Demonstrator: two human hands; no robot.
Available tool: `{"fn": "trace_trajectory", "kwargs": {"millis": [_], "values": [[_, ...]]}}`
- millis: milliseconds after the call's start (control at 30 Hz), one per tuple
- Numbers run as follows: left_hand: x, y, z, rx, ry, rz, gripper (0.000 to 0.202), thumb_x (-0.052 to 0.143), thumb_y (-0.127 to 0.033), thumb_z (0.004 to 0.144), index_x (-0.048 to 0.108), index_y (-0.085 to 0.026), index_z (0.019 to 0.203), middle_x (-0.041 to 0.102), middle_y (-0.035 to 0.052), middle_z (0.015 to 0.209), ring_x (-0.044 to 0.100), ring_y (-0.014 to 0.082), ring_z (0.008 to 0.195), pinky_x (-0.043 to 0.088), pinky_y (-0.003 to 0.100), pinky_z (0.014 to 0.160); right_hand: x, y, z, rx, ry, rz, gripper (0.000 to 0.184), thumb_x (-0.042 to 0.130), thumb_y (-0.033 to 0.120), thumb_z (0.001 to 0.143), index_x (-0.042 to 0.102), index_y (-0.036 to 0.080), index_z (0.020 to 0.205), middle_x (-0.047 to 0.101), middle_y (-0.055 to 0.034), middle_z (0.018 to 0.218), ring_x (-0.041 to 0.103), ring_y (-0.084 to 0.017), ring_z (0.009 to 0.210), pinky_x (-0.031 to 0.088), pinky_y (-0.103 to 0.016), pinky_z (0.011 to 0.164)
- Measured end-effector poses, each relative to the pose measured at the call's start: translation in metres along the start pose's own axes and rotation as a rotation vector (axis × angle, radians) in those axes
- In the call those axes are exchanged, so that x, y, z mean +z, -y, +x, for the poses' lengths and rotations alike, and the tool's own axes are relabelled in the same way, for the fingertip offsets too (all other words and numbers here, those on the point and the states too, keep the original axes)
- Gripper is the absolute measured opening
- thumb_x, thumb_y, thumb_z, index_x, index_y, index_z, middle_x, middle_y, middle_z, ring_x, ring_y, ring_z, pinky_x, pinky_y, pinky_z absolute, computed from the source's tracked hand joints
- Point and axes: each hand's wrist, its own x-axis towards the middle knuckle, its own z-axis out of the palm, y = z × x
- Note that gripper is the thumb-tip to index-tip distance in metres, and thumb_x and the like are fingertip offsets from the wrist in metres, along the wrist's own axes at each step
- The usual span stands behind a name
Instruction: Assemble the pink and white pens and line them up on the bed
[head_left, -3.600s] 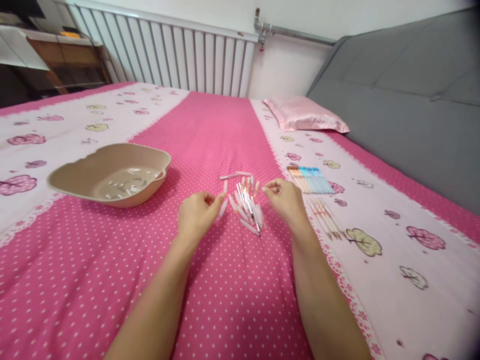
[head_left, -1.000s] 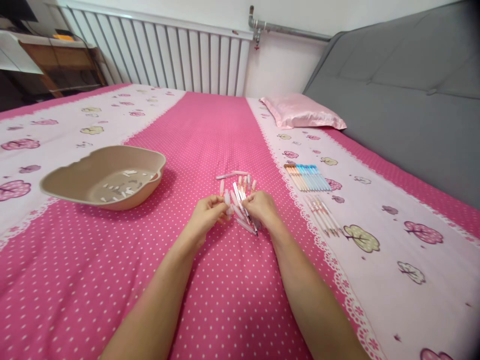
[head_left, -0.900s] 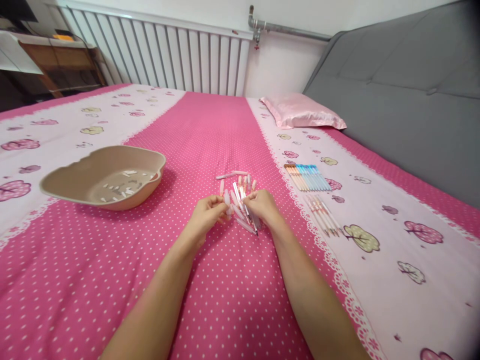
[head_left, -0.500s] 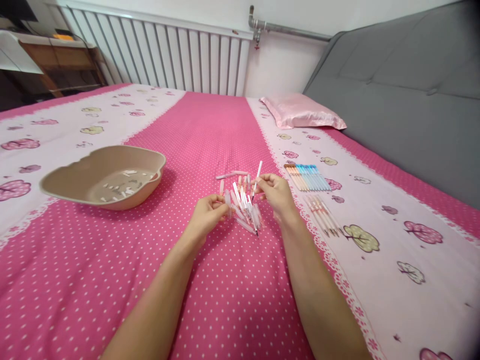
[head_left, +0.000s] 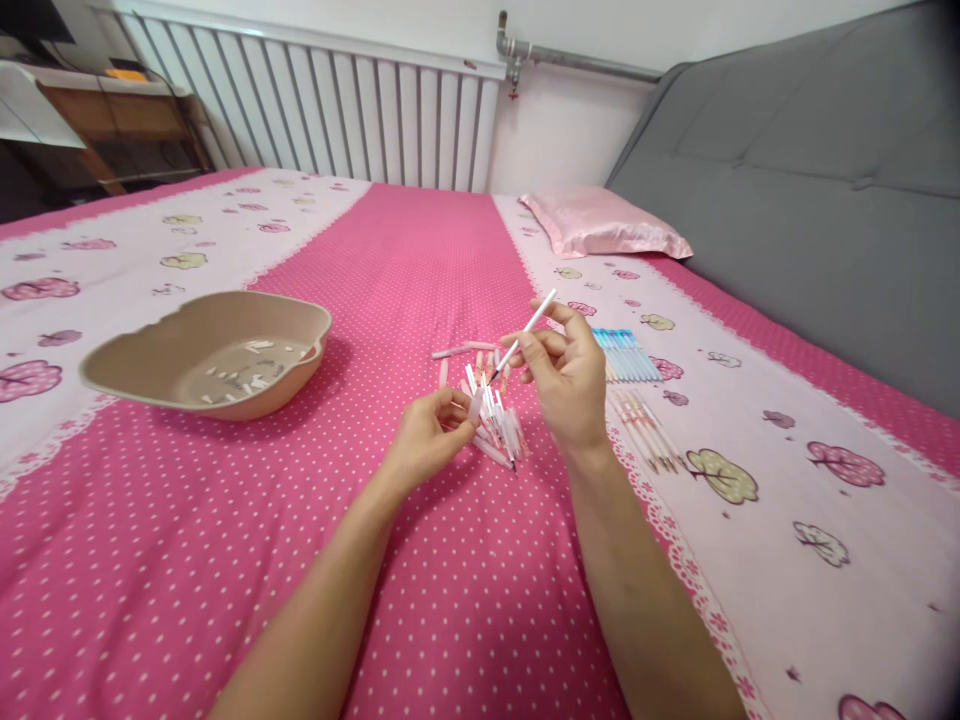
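My right hand point(head_left: 571, 380) pinches a white pen refill point(head_left: 538, 310) above the bed, tilted with its dark tip pointing down to the left. Lower and to the left, my left hand point(head_left: 429, 435) is closed on a pale pink translucent pen barrel point(head_left: 476, 403), held upright between thumb and fingers. The refill's tip is close to the barrel but apart from it. Beneath and between both hands lies a loose pile of white refills and pinkish pen parts point(head_left: 506, 430). A few more pink pen parts point(head_left: 480, 346) lie just behind the pile.
A beige basin point(head_left: 150, 372) with small white pieces inside stands at left. Right of my hands lie a row of blue pens point(head_left: 628, 358), partly hidden, and several pale pens point(head_left: 646, 432). Farther back are a pink pillow point(head_left: 604, 225) and the grey headboard point(head_left: 795, 190).
My right hand has lifted the white refill up from the pile and tilted it over. My left hand has shifted slightly right with the pen barrel.
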Motion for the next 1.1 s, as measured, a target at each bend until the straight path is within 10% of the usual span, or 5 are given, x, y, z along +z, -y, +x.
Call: {"fn": "trace_trajectory", "kwargs": {"millis": [467,1100], "values": [[-0.0004,0.0018,-0.0011,0.02,0.029,0.016,0.015,0.063,-0.024,0.068,0.058,-0.015,0.079,0.065,0.0024,0.071,0.061,0.0133,0.062,0.048,0.025,0.06,0.0058,0.0008,-0.0059,-0.028,0.047,-0.061,0.056,0.049,0.022,0.087,0.031,0.035,0.139,0.067,-0.0017,0.104,0.062,-0.012,0.065,0.055,-0.03,0.064],[0.0002,0.001,-0.0017,0.02,0.028,-0.016,0.015,0.062,-0.022,0.068,0.058,-0.014,0.08,0.063,0.0023,0.07,0.06,0.0129,0.061,0.046,0.024,0.058,0.006,-0.0053,-0.0053,-0.031,0.149,-0.109,0.051,0.051,0.02,0.086,0.041,0.032,0.134,0.069,0.0012,0.088,0.059,-0.011,0.06,0.053,-0.03,0.066]]}}
